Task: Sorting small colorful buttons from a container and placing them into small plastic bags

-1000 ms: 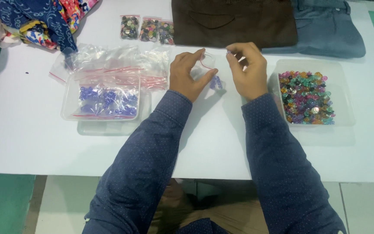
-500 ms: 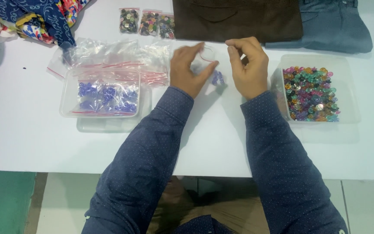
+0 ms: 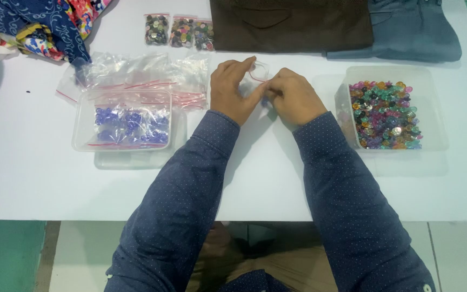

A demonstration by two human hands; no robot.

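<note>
Your two hands are meeting in the middle of the white bench [image 3: 39, 184]. Your left hand [image 3: 233, 89] and your right hand [image 3: 294, 97] are both pinching a small clear bag [image 3: 259, 71] between them. The bag is sitting just above your knuckles, and its red strip is peeking out. Your fingers are pressed together on it, and they are hiding most of the bag. Something small and blue is showing under your fingertips, but it is too small to tell what it is.

To your right, a clear tub [image 3: 433, 108] is holding lots of shiny beads [image 3: 385, 114] in many colours. To your left, another clear tub [image 3: 82, 116] is holding filled bags of blue beads [image 3: 131, 121]. A pile of empty clear bags [image 3: 136, 78] with red strips is lying just behind that tub.

At the far edge, three little bags of mixed beads [image 3: 179, 31] are lying in a row. Next to them, a brown folded cloth [image 3: 293, 24] and a blue-grey folded cloth [image 3: 414, 30] are being cut off by the top of the picture. Bright patterned cloth [image 3: 33, 24] is being cut off at the top left corner.
</note>
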